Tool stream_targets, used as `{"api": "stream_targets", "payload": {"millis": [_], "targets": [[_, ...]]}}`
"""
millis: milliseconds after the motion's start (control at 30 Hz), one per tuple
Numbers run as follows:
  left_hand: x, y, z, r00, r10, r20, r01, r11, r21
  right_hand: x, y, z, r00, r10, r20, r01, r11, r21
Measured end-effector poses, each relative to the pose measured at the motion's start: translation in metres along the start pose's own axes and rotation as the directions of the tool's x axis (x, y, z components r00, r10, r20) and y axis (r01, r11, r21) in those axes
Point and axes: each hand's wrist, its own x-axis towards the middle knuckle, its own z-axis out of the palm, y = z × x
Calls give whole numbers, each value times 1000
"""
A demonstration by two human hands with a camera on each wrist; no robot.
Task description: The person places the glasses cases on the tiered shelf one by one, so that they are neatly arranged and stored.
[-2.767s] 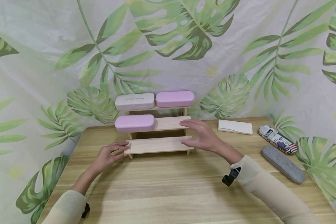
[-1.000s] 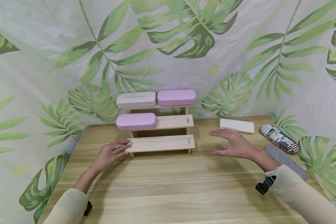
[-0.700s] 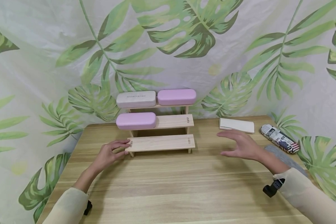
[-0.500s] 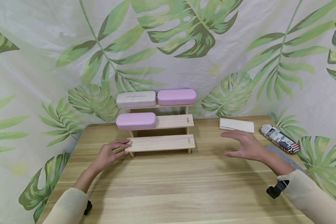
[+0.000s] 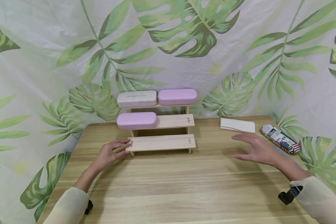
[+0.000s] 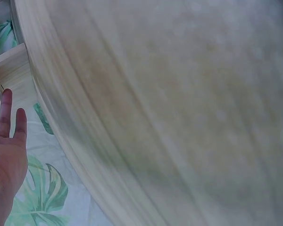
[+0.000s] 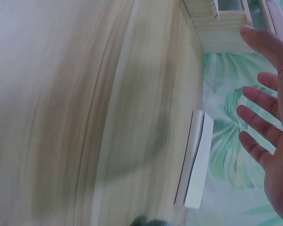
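Observation:
A three-tier wooden display stand (image 5: pixel 161 142) stands at the back of the table. My left hand (image 5: pixel 107 155) holds the left end of its lowest board, fingertips on top and thumb at the front edge. On the middle board, at the left, lies a lilac glasses case (image 5: pixel 136 120). The top board carries a pale grey glasses case (image 5: pixel 137 98) and a pink-lilac one (image 5: pixel 177 96) side by side. My right hand (image 5: pixel 259 151) hovers over the right of the table, thumb and fingers spread, holding nothing. In the right wrist view its fingers (image 7: pixel 259 127) are apart.
A flat white case (image 5: pixel 237 125) lies at the back right, behind my right hand. Farther right is a print-covered glasses case (image 5: pixel 280 139). A grey case (image 5: pixel 287 155) is mostly hidden under my right forearm. A leaf-patterned cloth (image 5: pixel 212 62) hangs behind the wooden table (image 5: pixel 162 186).
My right hand has left the right side of the stand and moved rightward over the table, now covering most of the grey case. My left hand stays at the stand's left end.

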Motion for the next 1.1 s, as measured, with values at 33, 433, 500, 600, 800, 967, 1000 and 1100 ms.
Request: {"api": "stream_targets", "payload": {"millis": [33,433,500,600,800,967,1000,1100], "targets": [[0,0,0,1000,1,0,-1,1000,0,-3,1,-2,1000,2,3,-2,1000,-10],[-1,0,0,1000,-3,-3,3,1000,2,-27,6,-23,996,86,28,-82,990,-114],[-1,1,0,1000,-3,-4,3,1000,-1,-31,9,-25,994,100,37,-95,988,-122],[0,1,0,1000,-2,-4,2,1000,-5,-37,12,-27,992,119,44,-113,985,-132],[1,1,0,1000,-4,2,4,1000,-13,-50,18,-32,984,167,58,-157,977,-141],[1,1,0,1000,3,-5,-3,1000,-8,-60,26,-35,983,178,48,-170,975,-143],[1,1,0,1000,1,-5,-1,1000,-9,-62,28,-36,983,177,42,-169,975,-146],[1,1,0,1000,-1,-3,1,1000,-14,-68,33,-38,985,172,22,-168,976,-136]]}}
